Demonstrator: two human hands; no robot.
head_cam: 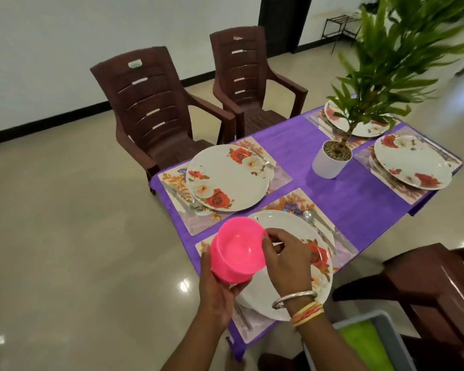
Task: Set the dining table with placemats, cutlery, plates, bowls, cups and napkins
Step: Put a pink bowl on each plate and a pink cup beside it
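I see a grey bin (386, 321) with green stuff inside, near the nearest plate (276, 223). My left hand (216, 295) cups the pink bowls (236, 250) (a small stack) above that plate; my right hand (284, 261) pinches the top rim.

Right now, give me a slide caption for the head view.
Both hands hold pink bowls above the nearest floral plate on a purple table.

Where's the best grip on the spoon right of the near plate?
Take the spoon by its handle, coming from above and from the table's right edge. It lies flat on the placemat with the bowl end pointing away and a knife close beside it on the right, so pinch the handle's near end, where it sits clear of the near plate.
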